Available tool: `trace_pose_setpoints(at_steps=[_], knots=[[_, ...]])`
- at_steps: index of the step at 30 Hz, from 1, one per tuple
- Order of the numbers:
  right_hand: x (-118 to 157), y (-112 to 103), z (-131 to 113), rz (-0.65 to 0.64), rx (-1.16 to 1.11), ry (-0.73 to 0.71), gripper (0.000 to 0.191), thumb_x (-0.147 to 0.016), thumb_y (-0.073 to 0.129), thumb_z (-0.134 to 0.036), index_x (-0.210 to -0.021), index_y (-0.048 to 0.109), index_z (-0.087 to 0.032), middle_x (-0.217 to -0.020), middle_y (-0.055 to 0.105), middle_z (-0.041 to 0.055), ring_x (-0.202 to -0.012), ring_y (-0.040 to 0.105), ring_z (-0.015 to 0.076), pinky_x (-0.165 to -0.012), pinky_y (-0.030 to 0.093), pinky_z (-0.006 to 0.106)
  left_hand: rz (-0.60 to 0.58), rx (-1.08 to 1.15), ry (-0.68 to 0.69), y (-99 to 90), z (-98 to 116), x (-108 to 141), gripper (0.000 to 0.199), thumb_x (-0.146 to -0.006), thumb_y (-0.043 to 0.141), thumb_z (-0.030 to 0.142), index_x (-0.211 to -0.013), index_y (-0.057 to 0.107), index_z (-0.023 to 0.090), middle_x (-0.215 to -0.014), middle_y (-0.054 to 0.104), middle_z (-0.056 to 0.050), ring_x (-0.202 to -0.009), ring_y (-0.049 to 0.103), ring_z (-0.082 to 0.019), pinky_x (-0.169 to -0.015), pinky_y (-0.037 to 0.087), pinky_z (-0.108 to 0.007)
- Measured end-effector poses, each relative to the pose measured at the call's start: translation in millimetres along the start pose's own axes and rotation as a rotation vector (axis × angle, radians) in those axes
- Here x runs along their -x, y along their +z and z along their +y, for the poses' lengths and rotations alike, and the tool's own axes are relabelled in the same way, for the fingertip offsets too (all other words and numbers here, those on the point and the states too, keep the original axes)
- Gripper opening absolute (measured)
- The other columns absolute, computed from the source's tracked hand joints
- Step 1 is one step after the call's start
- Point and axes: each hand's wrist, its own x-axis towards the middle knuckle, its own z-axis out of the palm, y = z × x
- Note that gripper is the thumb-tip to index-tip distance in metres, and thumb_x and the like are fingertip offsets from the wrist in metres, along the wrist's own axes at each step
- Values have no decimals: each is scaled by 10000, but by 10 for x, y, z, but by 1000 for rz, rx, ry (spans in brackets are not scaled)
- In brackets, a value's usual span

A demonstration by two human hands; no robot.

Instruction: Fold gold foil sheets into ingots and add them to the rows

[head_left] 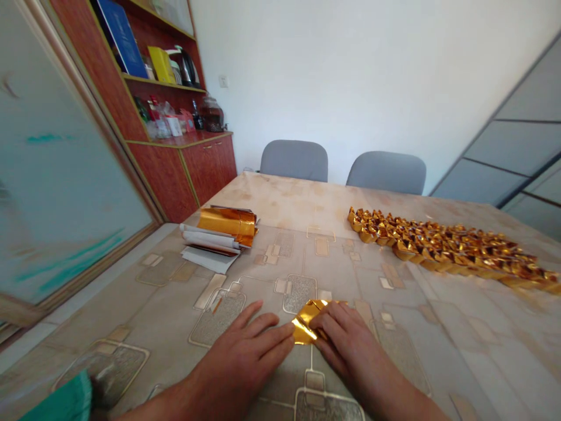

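Note:
A small piece of shiny gold foil paper (305, 328), partly folded, lies on the patterned table cover (280, 263) between my hands. My left hand (249, 356) rests flat with its fingers spread, the fingertips touching the foil's left edge. Bent over the right part of the foil, my right hand (346, 336) has its fingers pressed together on it; the thumb is mostly hidden. A stack of gold and white sheets (228, 228) lies at the back left. Many folded gold pieces (438, 240) stand in rows at the back right.
Two grey chairs (294, 159) stand behind the far table edge, against the white wall. At the left are a sliding door (65, 164) and a red-brown cabinet (210, 166) with bottles, a kettle and a glass jar. Grey panels are at the right.

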Motion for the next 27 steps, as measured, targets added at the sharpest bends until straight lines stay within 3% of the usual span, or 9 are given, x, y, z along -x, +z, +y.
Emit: trace_pose_setpoints(at_steps=[2,4,8,11,14,17,23,27], knots=[[1,-24,-5,7,-54,12,109,-920,608,-114,-979,593,-205,-996,643,62,-926,593,242,-814,511,403,49,11,-27,75,-5,-112,202,-999,447,167,-996,647,195,-953,699,-15,-855,584,-179,-1055,345,-445],[10,-47,-6,33,-91,36,122,-910,616,-114,-982,585,-206,-1008,634,58,-937,585,234,-817,506,390,98,-2,10,144,-28,-239,233,-1000,482,228,-815,618,187,-754,629,-2,-737,538,-180,-939,420,-408],[35,-72,15,102,-55,110,338,-808,735,-145,-1098,577,-215,-1077,634,70,-980,575,267,-851,490,447,-9,-24,22,190,-85,-439,192,-977,552,282,-824,610,182,-779,621,-12,-743,528,-184,-728,431,-315],[50,-55,41,111,-30,117,419,-785,738,-144,-1161,569,-216,-1102,647,76,-995,585,275,-865,488,464,-61,-3,11,179,-101,-487,152,-998,515,271,-1047,632,187,-1059,675,-46,-906,569,-194,-815,439,-329],[58,-17,60,146,11,103,554,-775,707,-140,-1289,510,-192,-1130,662,96,-1008,601,280,-874,493,471,-107,9,-1,177,-113,-485,318,-1019,465,255,-1323,526,188,-1352,597,-77,-1068,558,-202,-945,421,-367],[63,8,65,183,80,84,642,-774,673,-148,-1373,443,-164,-1121,685,113,-984,621,284,-848,509,467,-147,16,5,177,-133,-485,396,-1022,453,256,-1411,463,184,-1382,593,-78,-1112,555,-204,-1018,393,-395],[104,-13,64,250,260,84,584,-764,688,-225,-1309,491,-148,-1102,713,133,-918,649,309,-806,500,483,-162,-2,-20,153,-155,-479,410,-1021,456,253,-1431,453,237,-1389,603,-26,-1180,542,-205,-1169,222,-503],[121,-36,74,300,304,89,564,-748,725,-287,-1264,538,-158,-1023,726,111,-864,648,294,-792,480,456,-183,-5,-38,147,-146,-469,429,-1028,441,260,-1456,420,266,-1414,585,4,-1192,538,-202,-1182,203,-520]])
